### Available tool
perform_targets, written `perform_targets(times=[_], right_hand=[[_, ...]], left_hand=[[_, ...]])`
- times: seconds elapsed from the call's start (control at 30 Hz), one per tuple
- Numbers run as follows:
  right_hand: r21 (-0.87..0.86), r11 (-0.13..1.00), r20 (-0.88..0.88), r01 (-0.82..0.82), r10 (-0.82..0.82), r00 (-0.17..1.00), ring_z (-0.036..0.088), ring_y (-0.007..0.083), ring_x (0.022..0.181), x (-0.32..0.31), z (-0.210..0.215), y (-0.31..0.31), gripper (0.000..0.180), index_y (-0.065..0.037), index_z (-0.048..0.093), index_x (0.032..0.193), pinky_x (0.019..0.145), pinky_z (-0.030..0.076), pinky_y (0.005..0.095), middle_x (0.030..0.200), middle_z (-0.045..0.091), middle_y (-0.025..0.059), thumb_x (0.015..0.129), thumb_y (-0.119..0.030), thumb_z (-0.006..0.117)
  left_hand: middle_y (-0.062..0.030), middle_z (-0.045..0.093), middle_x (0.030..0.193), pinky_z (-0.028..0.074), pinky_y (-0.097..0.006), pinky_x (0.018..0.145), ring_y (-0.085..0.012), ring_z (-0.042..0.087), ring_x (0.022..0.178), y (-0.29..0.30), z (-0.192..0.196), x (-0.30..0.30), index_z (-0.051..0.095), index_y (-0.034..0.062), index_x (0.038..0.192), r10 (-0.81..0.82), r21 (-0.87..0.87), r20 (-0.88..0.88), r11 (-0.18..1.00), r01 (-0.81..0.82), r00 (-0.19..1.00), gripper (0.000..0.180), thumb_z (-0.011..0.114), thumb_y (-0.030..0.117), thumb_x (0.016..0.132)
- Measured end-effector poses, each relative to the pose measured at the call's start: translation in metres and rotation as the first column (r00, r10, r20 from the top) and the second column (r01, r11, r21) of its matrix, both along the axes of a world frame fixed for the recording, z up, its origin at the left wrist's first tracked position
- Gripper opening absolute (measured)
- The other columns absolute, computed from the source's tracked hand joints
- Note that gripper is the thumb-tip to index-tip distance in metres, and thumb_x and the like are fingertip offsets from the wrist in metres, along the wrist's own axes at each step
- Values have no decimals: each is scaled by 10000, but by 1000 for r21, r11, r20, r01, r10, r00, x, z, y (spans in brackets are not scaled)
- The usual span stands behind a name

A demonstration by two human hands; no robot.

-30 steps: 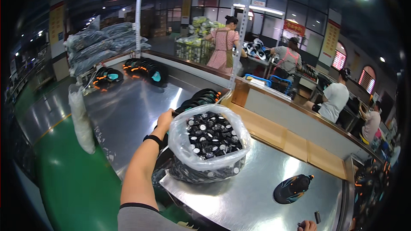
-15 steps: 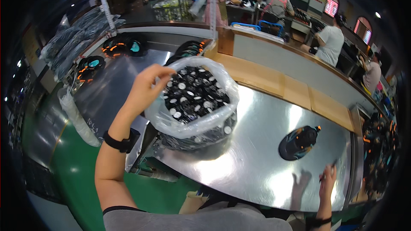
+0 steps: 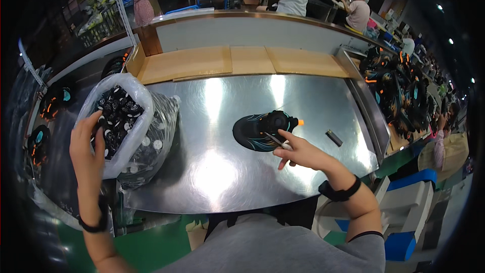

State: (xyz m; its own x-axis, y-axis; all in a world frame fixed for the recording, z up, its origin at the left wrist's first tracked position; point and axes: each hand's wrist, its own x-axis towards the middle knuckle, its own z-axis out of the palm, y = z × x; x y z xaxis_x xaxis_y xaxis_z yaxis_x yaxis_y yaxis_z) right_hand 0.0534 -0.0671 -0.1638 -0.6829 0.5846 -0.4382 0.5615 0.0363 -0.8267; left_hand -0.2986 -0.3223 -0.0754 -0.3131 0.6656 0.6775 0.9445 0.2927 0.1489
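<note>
Left hand (image 3: 87,147) is at the rim of the clear plastic bag of small black-and-white round parts (image 3: 117,121), fingers curled over the bag's near edge, its grip closed on the plastic. The bag sits at the left end of the shiny steel tabletop (image 3: 217,172), leaning against a second, darker filled bag (image 3: 157,131). Right hand (image 3: 299,152) pinches a thin pale stick-like tool (image 3: 279,141), grip clamped on it, tip touching the black shoe with teal streaks (image 3: 262,129) lying mid-tabletop. A small dark oblong object (image 3: 333,137) lies just right of the hand.
</note>
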Motion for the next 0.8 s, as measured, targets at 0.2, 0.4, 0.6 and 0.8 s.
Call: perform_targets(times=[0.2, 0.4, 0.6, 0.8], right_hand=[[83, 992, -395, 96, -56, 917, 602, 80, 696, 44, 44, 25, 256, -17, 603, 1062, 561, 399, 190, 855, 638, 36, 911, -221, 573], [342, 779, -530, 525, -302, 792, 588, 80, 716, 81, 2, 102, 239, -13, 641, 1006, 594, 424, 211, 879, 661, 47, 904, -225, 594], [610, 725, -406, 320, -61, 912, 569, 261, 1014, 53, -75, 63, 329, -21, 586, 1092, 871, 439, 332, 1051, 607, 134, 780, -79, 674], [902, 391, -298, 184, 254, 920, 570, 309, 823, 55, -74, -55, 510, -42, 588, 1087, 690, 485, 388, 1020, 595, 140, 589, 64, 591]], left_hand=[[-106, 593, 970, 468, -216, 690, -149, 584, 854, 21, -56, 112, 594, 22, 1094, -397, 105, 671, 887, 449, 626, 348, 571, -107, 771], [-59, 568, 992, 444, -239, 735, -136, 596, 901, 120, -132, 147, 539, 35, 1142, -367, 410, 910, 862, 297, -192, 269, 554, 30, 874], [-69, 520, 1053, 473, -278, 745, -169, 583, 967, 160, -165, 201, 500, 42, 1174, -252, 424, 840, 857, 292, -481, 261, 534, 85, 919], [-25, 534, 940, 447, -236, 725, -96, 520, 838, 164, -194, 198, 521, 41, 1145, -116, 350, 841, 862, 368, -528, 222, 524, 102, 931]])
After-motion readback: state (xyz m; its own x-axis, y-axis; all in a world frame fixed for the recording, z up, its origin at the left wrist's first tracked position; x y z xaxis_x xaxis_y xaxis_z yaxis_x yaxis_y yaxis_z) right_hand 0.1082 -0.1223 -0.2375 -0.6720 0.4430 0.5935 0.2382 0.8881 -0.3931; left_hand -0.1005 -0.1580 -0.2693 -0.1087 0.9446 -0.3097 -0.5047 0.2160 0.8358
